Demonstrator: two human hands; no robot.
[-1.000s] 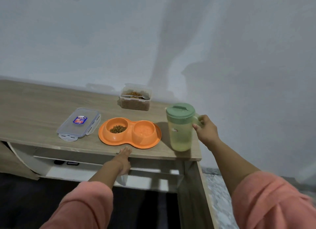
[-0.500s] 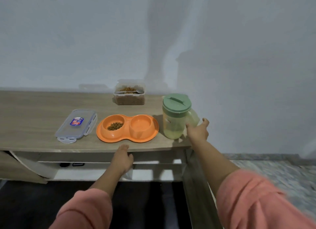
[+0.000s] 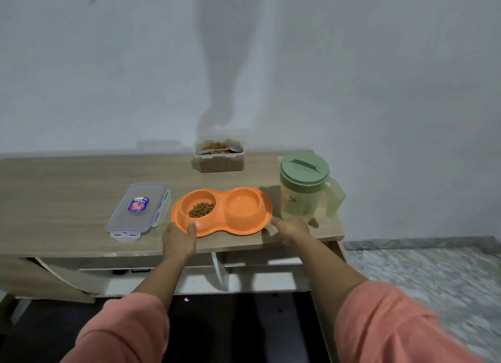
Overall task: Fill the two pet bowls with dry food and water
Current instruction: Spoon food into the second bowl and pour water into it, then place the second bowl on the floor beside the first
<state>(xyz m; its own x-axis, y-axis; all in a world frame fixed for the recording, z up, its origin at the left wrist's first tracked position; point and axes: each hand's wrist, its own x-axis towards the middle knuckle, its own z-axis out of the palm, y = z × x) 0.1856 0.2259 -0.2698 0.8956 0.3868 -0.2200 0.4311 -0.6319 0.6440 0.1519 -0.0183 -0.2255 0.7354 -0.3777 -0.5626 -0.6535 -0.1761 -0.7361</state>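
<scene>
I see the wooden table (image 3: 67, 200) running well past my fingers on the left, its front edge under both wrists. Beyond my right fingertips, just beside them, stands the green-lidded pitcher (image 3: 305, 192), lid on, pale liquid inside, near the table's right end. Between my two hands lies the orange double pet bowl (image 3: 222, 212): its left well holds a small heap of kibble (image 3: 202, 209), its right well looks wet, though I cannot tell how full. My left hand (image 3: 179, 240) has thumb and fingers touching the bowl's near left rim, seemingly starting to pinch it; how firm the hold is I cannot tell. My right hand (image 3: 292, 228) reaches for the right rim, fingers extended, holding nothing, tips just at the edge. Left of my left fingers rests the clear lid (image 3: 138, 210); far beyond them sits the open food container (image 3: 219, 156) with a spoon (image 3: 219, 149) in it.

My worry: lifting the bowl unevenly would slop water onto the kibble, and my right knuckles could knock the pitcher off the nearby edge.
</scene>
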